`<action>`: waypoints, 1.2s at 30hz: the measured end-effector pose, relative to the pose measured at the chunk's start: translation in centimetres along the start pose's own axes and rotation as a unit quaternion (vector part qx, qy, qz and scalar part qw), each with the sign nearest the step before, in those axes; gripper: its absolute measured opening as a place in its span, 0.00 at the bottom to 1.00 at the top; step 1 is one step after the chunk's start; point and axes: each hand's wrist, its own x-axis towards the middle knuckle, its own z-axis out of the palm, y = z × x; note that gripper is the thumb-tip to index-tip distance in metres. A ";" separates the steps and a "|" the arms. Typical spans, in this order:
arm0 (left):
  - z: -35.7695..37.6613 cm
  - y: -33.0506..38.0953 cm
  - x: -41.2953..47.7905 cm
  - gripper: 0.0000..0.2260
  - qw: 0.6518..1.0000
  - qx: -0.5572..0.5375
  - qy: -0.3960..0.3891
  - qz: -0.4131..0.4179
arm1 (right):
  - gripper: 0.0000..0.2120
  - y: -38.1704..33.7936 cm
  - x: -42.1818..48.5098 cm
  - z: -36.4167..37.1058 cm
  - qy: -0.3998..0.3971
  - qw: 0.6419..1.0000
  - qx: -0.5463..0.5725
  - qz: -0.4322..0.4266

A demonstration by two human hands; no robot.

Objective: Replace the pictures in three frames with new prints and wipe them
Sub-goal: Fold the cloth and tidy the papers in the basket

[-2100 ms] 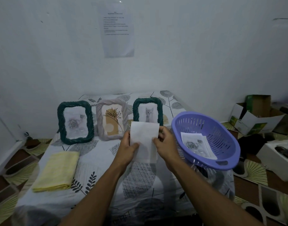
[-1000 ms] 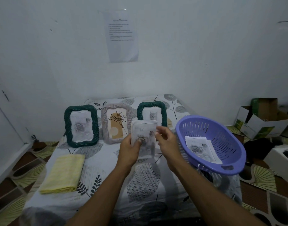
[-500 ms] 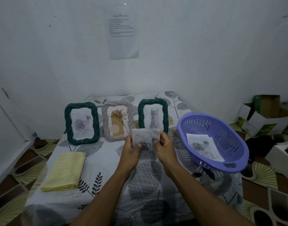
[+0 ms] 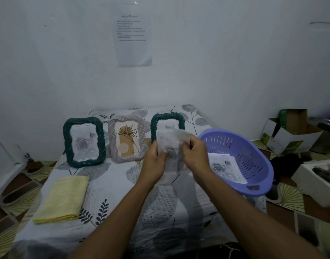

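Pinching a thin, slightly curled grey print (image 4: pixel 171 140) with curled fingers of left hand (image 4: pixel 156 161) and right hand (image 4: pixel 195 154), just in front of the right green frame (image 4: pixel 167 121), rope-twisted. Beside it, a pale twisted frame (image 4: pixel 127 141) and the left green frame (image 4: pixel 83 142). Folded yellow cloth (image 4: pixel 62 199) and slotted purple plastic basket (image 4: pixel 254 159) holding more prints (image 4: pixel 224 169) on leaf-patterned sheet (image 4: pixel 113 184); white wall (image 4: pixel 216 71), fan-patterned floor tiles (image 4: pixel 291 199).

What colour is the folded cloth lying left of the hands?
Pale yellow; the folded cloth shows clearly in the head view, on the patterned sheet.

Single head-worn wide-angle view, facing forward and down, close over the cloth-covered table (image 4: pixel 111 186), wall behind
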 end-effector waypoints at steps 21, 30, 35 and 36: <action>9.6 0.2 0.2 0.24 0.946 -0.176 -0.144 -0.233 | 0.06 8.8 9.0 -12.4 0.012 0.941 -0.276 0.197; 9.7 0.1 -0.2 0.27 0.942 -0.202 -0.125 -0.237 | 0.09 9.7 8.4 -12.4 -0.002 0.900 -0.411 0.146; 9.8 0.2 -0.2 0.27 0.947 -0.188 -0.124 -0.227 | 0.03 9.3 7.6 -12.4 -0.019 0.882 -0.459 0.109; 9.8 0.1 -0.2 0.27 0.948 -0.187 -0.123 -0.226 | 0.04 9.4 7.7 -12.4 -0.021 0.880 -0.463 0.102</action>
